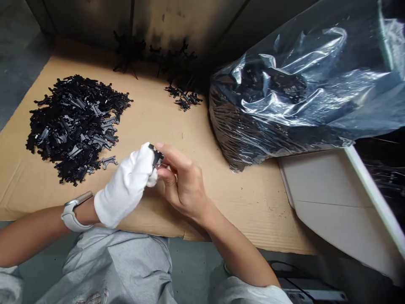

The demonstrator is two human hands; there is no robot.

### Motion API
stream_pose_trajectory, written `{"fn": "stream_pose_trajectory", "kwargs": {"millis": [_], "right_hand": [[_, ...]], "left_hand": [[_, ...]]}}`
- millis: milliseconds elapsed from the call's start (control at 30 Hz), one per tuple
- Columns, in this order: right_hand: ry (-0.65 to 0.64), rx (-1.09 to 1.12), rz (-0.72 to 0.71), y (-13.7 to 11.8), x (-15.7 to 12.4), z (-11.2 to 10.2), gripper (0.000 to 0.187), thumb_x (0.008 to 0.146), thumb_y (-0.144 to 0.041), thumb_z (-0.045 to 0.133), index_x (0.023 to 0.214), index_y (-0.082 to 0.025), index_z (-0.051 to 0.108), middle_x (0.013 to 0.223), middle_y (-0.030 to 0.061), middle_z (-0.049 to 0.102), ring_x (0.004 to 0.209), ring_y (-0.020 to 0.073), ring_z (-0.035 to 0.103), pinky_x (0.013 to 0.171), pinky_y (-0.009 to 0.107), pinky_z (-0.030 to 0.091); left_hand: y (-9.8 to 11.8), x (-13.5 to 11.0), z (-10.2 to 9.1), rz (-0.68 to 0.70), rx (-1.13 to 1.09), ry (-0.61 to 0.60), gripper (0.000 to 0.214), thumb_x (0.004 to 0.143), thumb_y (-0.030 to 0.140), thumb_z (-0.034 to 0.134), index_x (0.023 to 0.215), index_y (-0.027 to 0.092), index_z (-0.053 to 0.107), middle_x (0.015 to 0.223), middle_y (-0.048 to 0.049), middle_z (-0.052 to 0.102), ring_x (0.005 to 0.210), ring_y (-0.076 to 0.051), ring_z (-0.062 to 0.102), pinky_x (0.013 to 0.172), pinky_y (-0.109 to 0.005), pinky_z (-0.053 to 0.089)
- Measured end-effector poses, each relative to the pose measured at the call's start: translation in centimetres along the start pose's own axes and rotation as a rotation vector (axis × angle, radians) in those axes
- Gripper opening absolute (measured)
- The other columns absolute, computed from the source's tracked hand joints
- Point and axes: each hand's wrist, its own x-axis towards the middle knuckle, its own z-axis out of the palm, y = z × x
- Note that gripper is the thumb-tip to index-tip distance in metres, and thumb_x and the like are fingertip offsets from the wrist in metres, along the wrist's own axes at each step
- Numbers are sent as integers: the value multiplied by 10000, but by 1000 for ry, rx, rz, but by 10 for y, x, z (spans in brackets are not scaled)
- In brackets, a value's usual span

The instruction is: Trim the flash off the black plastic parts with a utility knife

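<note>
My left hand (128, 185), in a white glove with a watch at the wrist, and my bare right hand (180, 181) meet over the cardboard sheet (190, 126). Both pinch one small black plastic part (156, 156) between their fingertips. A large heap of similar black plastic parts (76, 124) lies on the cardboard to the left, close to my left hand.
A big clear plastic bag full of black parts (284, 97) lies at the right. A smaller scatter of black parts (183, 99) sits at the back by the dark wall. A white bin (332, 202) stands at the lower right. My lap in grey cloth is below.
</note>
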Motion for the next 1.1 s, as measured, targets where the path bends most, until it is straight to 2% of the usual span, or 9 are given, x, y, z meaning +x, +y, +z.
{"fn": "stream_pose_trajectory", "kwargs": {"millis": [100, 267, 467, 600, 800, 967, 1100], "right_hand": [[9, 22, -3, 1, 1, 0, 321, 1033, -269, 397, 1353, -274, 380, 880, 12, 694, 626, 132, 593, 549, 271, 453], [-34, 69, -6, 3, 0, -2, 366, 1037, -312, 379, 1397, -267, 335, 912, 27, 685, 670, 146, 609, 578, 279, 486], [-66, 46, 10, 1, -1, -2, 388, 1044, -335, 339, 1424, -272, 291, 881, 19, 663, 632, 151, 588, 556, 288, 474], [-59, 36, -2, 1, -1, -2, 390, 1048, -331, 317, 1432, -285, 270, 870, 12, 656, 611, 149, 574, 557, 295, 468], [-22, 73, -24, 2, -1, -2, 386, 1042, -328, 341, 1424, -277, 316, 890, 23, 670, 630, 150, 584, 557, 287, 485], [-32, 39, -10, 0, -1, -3, 388, 1041, -329, 332, 1427, -284, 320, 852, 21, 664, 637, 163, 593, 565, 291, 489], [-56, 32, 6, -1, -1, -5, 369, 1041, -369, 316, 1402, -292, 321, 876, 24, 676, 638, 165, 608, 580, 297, 492]], "left_hand": [[2, 1, 0, -19, -100, -28, 236, 947, 209, 326, 728, 240, 410, 576, 31, 537, 518, -102, 548, 523, -199, 512], [6, 2, 0, -71, -145, -70, 348, 985, 215, 249, 651, 247, 344, 518, 37, 469, 475, -93, 498, 527, -191, 512], [10, 4, -2, -100, -93, -81, 338, 971, 192, 267, 646, 248, 343, 522, 34, 470, 479, -96, 488, 519, -192, 502], [10, 3, -1, -120, -141, -88, 364, 982, 228, 250, 631, 245, 346, 510, 35, 454, 472, -95, 478, 501, -196, 488], [3, -3, 1, -145, -237, -99, 380, 1012, 295, 257, 659, 235, 386, 544, 42, 472, 504, -87, 489, 566, -211, 493], [3, -2, 0, -101, -191, -87, 312, 994, 224, 303, 697, 235, 397, 544, 61, 460, 489, -73, 461, 551, -185, 469], [9, 1, -2, -99, -184, -90, 350, 982, 221, 280, 644, 238, 367, 503, 56, 438, 450, -75, 439, 503, -176, 464]]}}
